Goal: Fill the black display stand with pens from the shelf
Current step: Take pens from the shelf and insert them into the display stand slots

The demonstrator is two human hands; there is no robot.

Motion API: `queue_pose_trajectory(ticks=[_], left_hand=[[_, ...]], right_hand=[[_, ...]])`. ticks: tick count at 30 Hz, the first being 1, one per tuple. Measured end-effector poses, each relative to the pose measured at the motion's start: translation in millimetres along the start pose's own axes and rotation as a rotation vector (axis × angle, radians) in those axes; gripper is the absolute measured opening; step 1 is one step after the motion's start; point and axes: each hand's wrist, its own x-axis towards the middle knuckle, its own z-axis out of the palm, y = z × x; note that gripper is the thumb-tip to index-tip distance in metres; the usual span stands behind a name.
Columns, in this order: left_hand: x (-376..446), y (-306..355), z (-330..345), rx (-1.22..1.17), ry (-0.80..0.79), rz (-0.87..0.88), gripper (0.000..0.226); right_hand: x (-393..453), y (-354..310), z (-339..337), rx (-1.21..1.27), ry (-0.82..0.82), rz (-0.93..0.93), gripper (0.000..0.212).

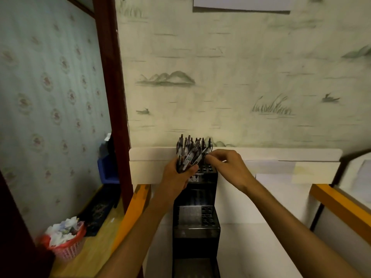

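The black display stand (195,213) stands upright on the white worktop (251,247), stepped in tiers, its top tier against the low white back panel (150,163). The top tier shows rows of round holes, those in view empty; the middle tier shows more open holes beside a pale grid insert. No pen is seen seated in any hole — filling has, by this evidence, barely begun, and nearly all tiers remain to be loaded.

The left hand (178,175) grips a bundle of pens (189,152) upright just above the top tier, fingers curled round the barrels. The right hand (224,163) reaches into the bundle from the side, fingers narrowed on a single pen near its clip end; the exact contact is blurred.

Further out: patterned wallpaper behind, and at lower left a pink basket (66,247) of crumpled paper.
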Motion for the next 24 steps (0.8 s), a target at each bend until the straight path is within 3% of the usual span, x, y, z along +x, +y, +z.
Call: queue_pose_trajectory(ticks=[9,12,18,24], left_hand=[[11,3,5,0.021,-0.079,0.053,0.019],[13,3,0,0.023,-0.046,0.067,0.019],[15,-13,-28,0.114,0.183,0.007,0.022],[16,-18,-44,0.030,0.168,-0.020,0.022]], right_hand=[[15,-10,13,0.644,0.021,0.241,0.019],[25,-10,7,0.747,0.132,0.250,0.019],[47,4,-19,0.328,0.380,0.039,0.012],[59,12,-15,-0.002,0.332,-0.073,0.011]])
